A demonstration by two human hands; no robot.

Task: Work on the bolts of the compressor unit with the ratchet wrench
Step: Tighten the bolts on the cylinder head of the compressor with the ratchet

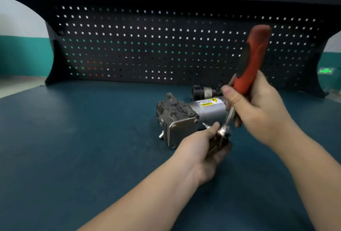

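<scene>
Head view shows the compressor [186,118] lying on its side on the bench [73,147], finned head to the left, silver motor can with a yellow warning label to the right, and a square end plate facing the camera. The right hand [258,108] grasps the ratchet [252,59] low on its red handle, fingers wrapped round it, so the handle sticks up and away while the steel shank slopes down to the head near the unit's front right. The left hand [206,147] is curled round the ratchet head and some dark part beneath it; whether that is a socket or a piece of the compressor, I cannot tell. No bolt under the head is visible, so seating is a guess. The main risk, as I judge it, is the socket sitting crooked or only half on: a pull on the handle would then slip off and round the bolt, or knock the left fingers against the plate. The unit is not clamped, so it may also roll or skid under load. A smaller dark cylinder [204,91] lies behind it, near the pegboard [147,46].
</scene>
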